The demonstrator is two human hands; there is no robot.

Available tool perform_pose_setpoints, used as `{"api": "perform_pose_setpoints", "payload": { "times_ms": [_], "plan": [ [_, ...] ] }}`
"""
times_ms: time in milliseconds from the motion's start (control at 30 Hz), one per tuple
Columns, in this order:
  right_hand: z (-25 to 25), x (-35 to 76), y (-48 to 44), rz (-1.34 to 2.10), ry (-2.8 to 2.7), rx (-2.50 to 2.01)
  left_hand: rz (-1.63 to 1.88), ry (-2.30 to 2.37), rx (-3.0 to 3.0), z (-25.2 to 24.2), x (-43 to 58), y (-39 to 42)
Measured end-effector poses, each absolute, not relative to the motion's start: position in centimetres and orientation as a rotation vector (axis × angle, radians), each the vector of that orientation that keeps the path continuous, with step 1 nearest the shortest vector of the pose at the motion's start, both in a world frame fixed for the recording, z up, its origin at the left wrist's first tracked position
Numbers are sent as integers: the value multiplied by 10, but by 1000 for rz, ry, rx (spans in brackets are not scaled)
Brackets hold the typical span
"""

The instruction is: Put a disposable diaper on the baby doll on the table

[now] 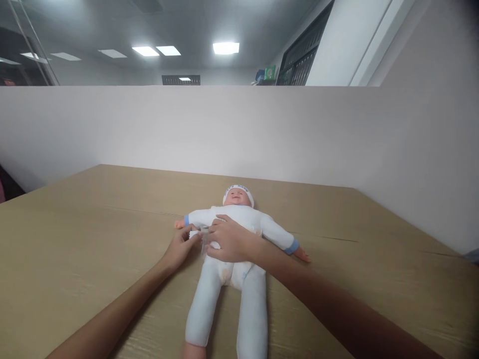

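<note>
A baby doll point(252, 311) in a white suit with blue cuffs lies on its back, its head away from me and its legs toward me. Around its hips is a white diaper point(235, 275) with faint coloured prints. Beside the doll's waist, my left hand point(183, 245) pinches a white side tab point(193, 234) of the diaper between thumb and fingers. My right hand point(232, 240) reaches across the belly, its fingers and thumb bent onto the diaper's front near that same side. Much of the diaper's waist is hidden under the right hand.
The doll lies on a wide brown tabletop point(93, 239) with thin seams. A pale partition wall point(187, 129) stands behind the table and continues up the right side. Above it, ceiling lights point(226, 48) and a green package point(269, 73) show.
</note>
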State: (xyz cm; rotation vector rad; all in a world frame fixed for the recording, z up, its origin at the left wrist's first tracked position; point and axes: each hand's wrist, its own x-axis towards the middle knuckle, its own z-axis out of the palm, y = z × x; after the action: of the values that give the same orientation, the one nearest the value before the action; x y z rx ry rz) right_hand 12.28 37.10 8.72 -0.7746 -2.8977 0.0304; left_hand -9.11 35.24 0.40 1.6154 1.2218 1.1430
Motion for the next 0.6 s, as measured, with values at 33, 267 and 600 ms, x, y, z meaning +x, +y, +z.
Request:
{"api": "perform_pose_setpoints", "payload": {
  "times_ms": [33,267,600],
  "plan": [
    [86,121,370,16,-2905,-780,1163,1180,1586,4,-88,353],
    [89,119,368,20,-2901,-789,1237,1005,1450,3,-77,358],
    [96,154,339,269,-2353,-1016,1212,905,1411,9,-67,353]
  ]
}}
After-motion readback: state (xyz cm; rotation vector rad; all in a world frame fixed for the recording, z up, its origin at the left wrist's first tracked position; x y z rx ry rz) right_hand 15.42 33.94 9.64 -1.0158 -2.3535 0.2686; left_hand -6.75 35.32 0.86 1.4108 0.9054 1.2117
